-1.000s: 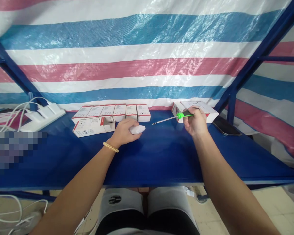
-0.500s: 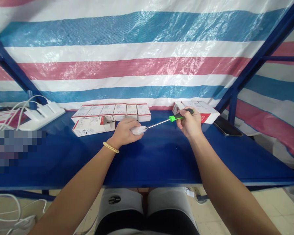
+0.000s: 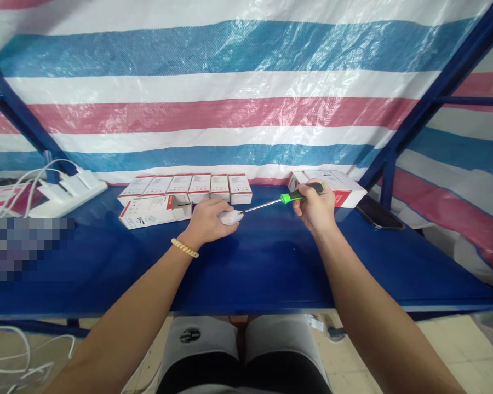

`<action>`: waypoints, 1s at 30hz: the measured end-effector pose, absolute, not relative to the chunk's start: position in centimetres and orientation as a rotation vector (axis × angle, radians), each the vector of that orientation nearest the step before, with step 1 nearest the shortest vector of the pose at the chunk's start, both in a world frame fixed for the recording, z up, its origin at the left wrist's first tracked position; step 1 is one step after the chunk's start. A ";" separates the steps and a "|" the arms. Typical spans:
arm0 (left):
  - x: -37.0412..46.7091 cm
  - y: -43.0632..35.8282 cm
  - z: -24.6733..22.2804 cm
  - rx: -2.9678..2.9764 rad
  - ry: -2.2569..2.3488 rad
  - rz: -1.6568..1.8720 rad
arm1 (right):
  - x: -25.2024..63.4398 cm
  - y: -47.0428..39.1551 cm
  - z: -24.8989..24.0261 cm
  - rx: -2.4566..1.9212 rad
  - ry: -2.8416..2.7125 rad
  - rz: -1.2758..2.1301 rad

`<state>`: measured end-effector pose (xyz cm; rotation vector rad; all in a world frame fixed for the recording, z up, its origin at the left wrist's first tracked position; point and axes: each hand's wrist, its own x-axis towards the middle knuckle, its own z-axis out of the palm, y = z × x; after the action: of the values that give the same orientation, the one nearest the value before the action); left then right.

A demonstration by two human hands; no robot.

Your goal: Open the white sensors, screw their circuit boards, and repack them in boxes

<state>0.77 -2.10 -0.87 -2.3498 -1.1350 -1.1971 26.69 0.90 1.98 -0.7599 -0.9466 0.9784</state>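
My left hand [image 3: 208,221] is wrapped round a small white object [image 3: 230,217] above the blue table, its right end showing past the fingers. My right hand [image 3: 315,207] grips the green and black handle of a screwdriver [image 3: 289,197]. The metal shaft points left, and its tip meets the right end of the white object. Whether a screw is there is too small to tell. Behind my left hand lies an open white and red box [image 3: 154,212], tilted on the table.
Several small white boxes [image 3: 199,186] stand in a row at the back. Larger boxes [image 3: 343,189] and a dark phone [image 3: 378,213] lie at the right. A white power strip [image 3: 69,200] with cables is at the left. The blue table [image 3: 254,273] meets a striped sheet behind.
The whole view has shifted very slightly. Both hands keep their holds, and the screwdriver tip stays at the white object.
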 end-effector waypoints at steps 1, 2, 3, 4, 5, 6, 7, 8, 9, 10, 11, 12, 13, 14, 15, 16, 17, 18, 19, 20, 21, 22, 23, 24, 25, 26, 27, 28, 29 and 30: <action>0.8 -2.1 -0.8 -2.344 -1.147 -1.191 | 26.7 0.9 1.9 -0.755 -0.955 0.976; 0.8 -2.1 -0.8 -2.338 -1.161 -1.183 | 26.7 0.9 1.8 -0.746 -0.967 0.972; 0.9 -2.2 -0.7 -2.331 -1.180 -1.172 | 26.8 1.0 1.8 -0.736 -0.982 0.971; 0.9 -2.2 -0.7 -2.323 -1.203 -1.159 | 26.8 1.0 1.7 -0.725 -0.999 0.969; 0.9 -2.2 -0.6 -2.314 -1.230 -1.143 | 26.9 1.0 1.6 -0.716 -1.018 0.966; 0.9 -2.2 -0.6 -2.304 -1.257 -1.124 | 26.9 1.0 1.5 -0.712 -1.038 0.964; 0.8 -2.3 -0.5 -2.295 -1.281 -1.099 | 27.0 1.0 1.5 -0.710 -1.057 0.956; 0.8 -2.3 -0.4 -2.291 -1.298 -1.068 | 27.0 1.0 1.4 -0.713 -1.077 0.943; 0.7 -2.3 -0.4 -2.291 -1.306 -1.031 | 27.1 1.1 1.3 -0.718 -1.098 0.924; 0.6 -2.3 -0.4 -2.293 -1.305 -0.989 | 27.1 1.1 1.1 -0.729 -1.120 0.900; 0.5 -2.3 -0.4 -2.295 -1.301 -0.947 | 27.2 1.1 1.0 -0.744 -1.142 0.870; 0.5 -2.3 -0.4 -2.297 -1.297 -0.907 | 27.3 1.2 0.9 -0.766 -1.164 0.835; 0.4 -2.3 -0.3 -2.299 -1.295 -0.872 | 27.4 1.2 0.9 -0.792 -1.187 0.797; 0.4 -2.3 -0.3 -2.301 -1.298 -0.842 | 27.5 1.2 0.8 -0.822 -1.211 0.757; 0.4 -2.3 -0.4 -2.302 -1.305 -0.817 | 27.6 1.2 0.8 -0.857 -1.235 0.718; 0.4 -2.3 -0.4 -2.303 -1.314 -0.795 | 27.7 1.1 0.8 -0.896 -1.258 0.689; 0.4 -2.2 -0.4 -2.307 -1.322 -0.775 | 27.8 1.1 0.8 -0.934 -1.278 0.676; 0.4 -2.2 -0.4 -2.310 -1.329 -0.758 | 27.9 1.1 0.9 -0.966 -1.290 0.688; 0.3 -2.1 -0.4 -2.313 -1.334 -0.745 | 28.0 1.1 1.0 -0.988 -1.296 0.731; 0.3 -2.1 -0.5 -2.315 -1.337 -0.736 | 28.2 1.2 1.1 -1.000 -1.297 0.798; 0.3 -2.0 -0.5 -2.316 -1.338 -0.732 | 28.3 1.2 1.1 -1.000 -1.293 0.876; 0.2 -2.0 -0.6 -2.314 -1.336 -0.732 | 28.4 1.3 1.2 -0.996 -1.287 0.950; 0.2 -1.9 -0.7 -2.311 -1.332 -0.735 | 28.5 1.3 1.2 -0.997 -1.285 1.016; 0.1 -1.8 -0.8 -2.307 -1.325 -0.738 | 28.6 1.4 1.2 -1.005 -1.288 1.061; 0.1 -1.8 -0.8 -2.303 -1.317 -0.740 | 28.7 1.4 1.2 -1.022 -1.299 1.085; 0.0 -1.7 -0.9 -2.301 -1.311 -0.742 | 28.8 1.4 1.2 -1.042 -1.322 1.096; 0.0 -1.7 -1.0 -2.298 -1.308 -0.744 | 28.9 1.4 1.1 -1.069 -1.357 1.094; -0.1 -1.7 -1.0 -2.296 -1.308 -0.747 | 29.1 1.4 1.1 -1.104 -1.401 1.077; -0.1 -1.6 -1.0 -2.293 -1.312 -0.750 | 29.2 1.3 1.1 -1.149 -1.448 1.044; -0.2 -1.6 -1.0 -2.289 -1.318 -0.753 | 29.4 1.2 1.1 -1.201 -1.488 1.002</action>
<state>-0.15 -1.62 -1.02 -2.2885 -1.3177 -0.7534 29.36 1.23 1.07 -1.2010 -1.4878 1.0016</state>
